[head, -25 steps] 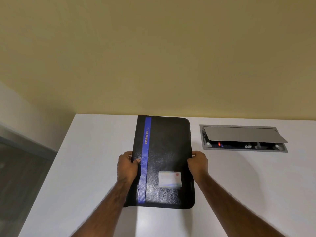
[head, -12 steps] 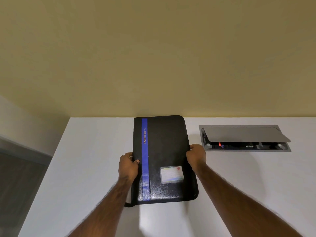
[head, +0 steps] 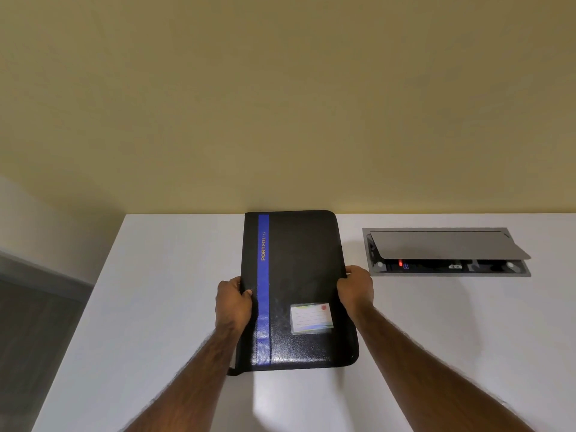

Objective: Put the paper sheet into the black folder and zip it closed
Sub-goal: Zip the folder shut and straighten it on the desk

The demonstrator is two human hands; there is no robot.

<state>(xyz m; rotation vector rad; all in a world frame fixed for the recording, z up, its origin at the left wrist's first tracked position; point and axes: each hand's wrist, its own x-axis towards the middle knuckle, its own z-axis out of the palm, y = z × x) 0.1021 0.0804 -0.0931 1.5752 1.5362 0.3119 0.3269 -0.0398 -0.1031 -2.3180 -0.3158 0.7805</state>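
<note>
The black folder (head: pixel 302 275) lies closed and flat on the white table (head: pixel 149 307), its far edge at the wall. It has a blue stripe marked PORTFOLIO and a small label card near its front right. My left hand (head: pixel 233 304) grips the folder's left edge, thumb on the cover. My right hand (head: pixel 355 288) grips its right edge. A short black zip tab sticks out at the front left corner. No paper sheet is visible.
A grey recessed socket box (head: pixel 445 269) with its lid propped open sits in the table to the right of the folder, a red light glowing inside. The yellow wall stands behind. The table's left edge drops to a dark floor.
The folder has slid away from me toward the wall and straightened. Both hands moved with it, the right one shifting further up the right edge.
</note>
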